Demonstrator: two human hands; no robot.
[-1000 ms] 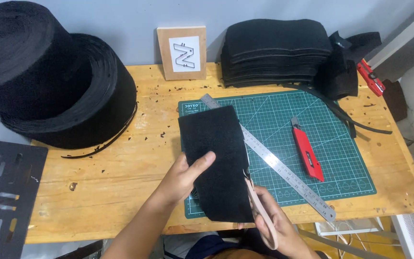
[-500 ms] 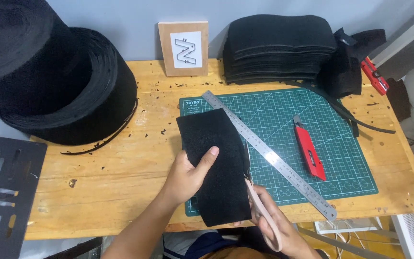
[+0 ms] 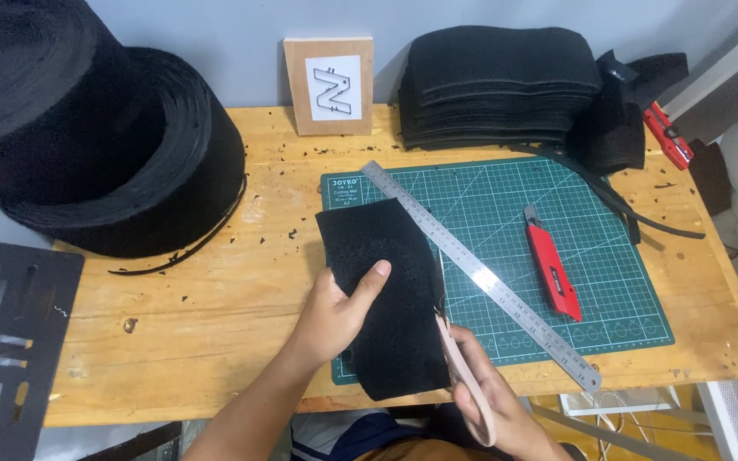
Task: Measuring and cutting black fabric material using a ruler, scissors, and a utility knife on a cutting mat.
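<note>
Wooden and littered with black scraps, your counter [image 3: 241, 282] carries a green cutting mat [image 3: 608, 256] toward its right end. Since the earlier frame the black felt piece [image 3: 390, 299] has swung slightly, its top edge now sitting lower on the mat beside the steel ruler [image 3: 480, 273]. Your left hand [image 3: 339, 312] grips the felt's left edge, thumb laid across its face, fingers tucked beneath. Your right hand [image 3: 493, 405], at the counter's front edge, is clenched around the scissors [image 3: 463, 376], blades meeting the felt's right edge. A red utility knife [image 3: 553, 273] lies on the mat, apart from both hands.
</note>
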